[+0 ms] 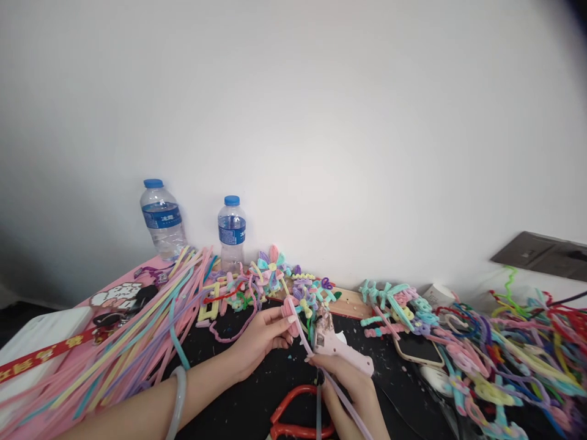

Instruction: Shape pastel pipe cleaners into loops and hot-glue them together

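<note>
Tightly, left hand (pixel 259 342) coil (pixel 288 307), right hand (pixel 353 385) stem (pixel 303 336)

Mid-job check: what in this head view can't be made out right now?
Head view only.
- Red scissors: partly cut off by the bottom edge, partly covered by the right hand.
- Lilac pipe cleaner in that hand: lower end leaves the bottom edge.
- Pink coil: mostly hidden by the left hand fingers.
- Bottle label: print too small.
</note>
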`<state>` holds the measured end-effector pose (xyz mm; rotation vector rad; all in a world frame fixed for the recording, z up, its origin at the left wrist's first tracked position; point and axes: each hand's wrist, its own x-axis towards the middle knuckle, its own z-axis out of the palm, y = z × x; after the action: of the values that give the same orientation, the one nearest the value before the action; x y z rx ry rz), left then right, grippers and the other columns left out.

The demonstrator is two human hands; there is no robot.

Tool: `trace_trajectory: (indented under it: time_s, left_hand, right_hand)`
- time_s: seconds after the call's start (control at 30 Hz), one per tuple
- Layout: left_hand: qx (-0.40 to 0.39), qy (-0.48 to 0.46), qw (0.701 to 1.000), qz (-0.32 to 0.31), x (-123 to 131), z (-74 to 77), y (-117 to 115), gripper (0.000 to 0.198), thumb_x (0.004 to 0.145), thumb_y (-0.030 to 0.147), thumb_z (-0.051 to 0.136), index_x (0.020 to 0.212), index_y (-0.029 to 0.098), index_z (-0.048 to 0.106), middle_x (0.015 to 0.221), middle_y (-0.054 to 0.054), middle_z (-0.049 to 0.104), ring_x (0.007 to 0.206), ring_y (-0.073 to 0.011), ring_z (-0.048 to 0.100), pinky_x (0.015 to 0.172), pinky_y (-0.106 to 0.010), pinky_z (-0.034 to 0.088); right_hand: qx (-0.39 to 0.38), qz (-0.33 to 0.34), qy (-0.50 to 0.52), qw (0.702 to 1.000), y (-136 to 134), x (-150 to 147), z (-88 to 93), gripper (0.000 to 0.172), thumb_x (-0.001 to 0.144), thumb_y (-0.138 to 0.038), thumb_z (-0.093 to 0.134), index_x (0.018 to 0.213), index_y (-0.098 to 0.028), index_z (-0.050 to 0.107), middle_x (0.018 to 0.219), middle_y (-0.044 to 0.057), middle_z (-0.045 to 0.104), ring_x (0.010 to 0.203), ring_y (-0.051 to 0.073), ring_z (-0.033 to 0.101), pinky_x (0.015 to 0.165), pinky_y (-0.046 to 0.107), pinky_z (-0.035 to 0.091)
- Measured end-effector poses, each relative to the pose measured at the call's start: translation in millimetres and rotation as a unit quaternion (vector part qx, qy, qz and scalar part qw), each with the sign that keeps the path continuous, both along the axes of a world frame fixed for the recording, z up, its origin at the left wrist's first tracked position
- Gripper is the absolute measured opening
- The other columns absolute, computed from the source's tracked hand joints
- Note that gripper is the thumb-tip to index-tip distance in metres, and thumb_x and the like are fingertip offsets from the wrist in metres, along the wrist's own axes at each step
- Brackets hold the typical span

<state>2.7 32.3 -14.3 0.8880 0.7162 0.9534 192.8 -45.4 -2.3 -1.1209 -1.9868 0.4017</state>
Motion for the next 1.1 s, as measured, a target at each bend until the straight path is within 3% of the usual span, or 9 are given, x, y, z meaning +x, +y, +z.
trace_trajectory:
  time_s: [0.5, 0.77, 0.97, 1.1]
  left_hand:
    - [0.014, 0.026, 1.0, 0.002, 1.7, -1.4, -0.4, 0.026, 0.071, 0.036, 0.072, 0.069, 0.012, 0.062, 0.063, 0.0, 0.061, 0.057, -0.0111, 0.053, 0.055, -0.022, 0.04]
    - [0.025, 0.033, 0.999, -0.01, 1.4, -2.0, -1.4, 0.026, 0.073, 0.035, 0.071, 0.066, 0.011, 0.063, 0.062, -0.001, 0.061, 0.055, -0.0108, 0.052, 0.055, -0.022, 0.041]
    - [0.027, 0.035, 0.998, -0.038, 1.8, 1.8, -4.1, 0.027, 0.073, 0.035, 0.07, 0.065, 0.01, 0.064, 0.062, -0.002, 0.061, 0.054, -0.01, 0.051, 0.053, -0.02, 0.041]
    - [0.029, 0.046, 0.997, -0.048, 1.9, 2.4, -5.3, 0.027, 0.074, 0.036, 0.07, 0.066, 0.011, 0.065, 0.063, -0.003, 0.063, 0.054, -0.01, 0.054, 0.053, -0.02, 0.043]
  right_hand:
    - [-0.02, 0.015, 0.037, 0.999, -0.9, -6.8, 3.7, 0.024, 0.083, -0.015, 0.048, 0.097, -0.021, 0.067, 0.085, 0.007, 0.072, 0.077, 0.02, 0.068, 0.07, 0.026, 0.054]
    - [-0.026, -0.015, 0.058, 0.998, -0.9, -6.8, -3.5, 0.022, 0.08, -0.023, 0.054, 0.099, -0.019, 0.064, 0.075, 0.004, 0.067, 0.055, 0.015, 0.058, 0.051, 0.022, 0.048]
    - [-0.032, -0.061, 0.014, 0.998, 1.8, -5.7, -5.2, 0.01, 0.08, -0.026, 0.052, 0.082, -0.019, 0.059, 0.058, -0.002, 0.054, 0.046, 0.012, 0.047, 0.042, 0.021, 0.038]
    - [-0.017, -0.051, -0.015, 0.998, 3.0, -6.2, -3.6, 0.022, 0.087, -0.026, 0.044, 0.07, -0.019, 0.056, 0.056, -0.001, 0.052, 0.047, 0.013, 0.047, 0.044, 0.022, 0.035]
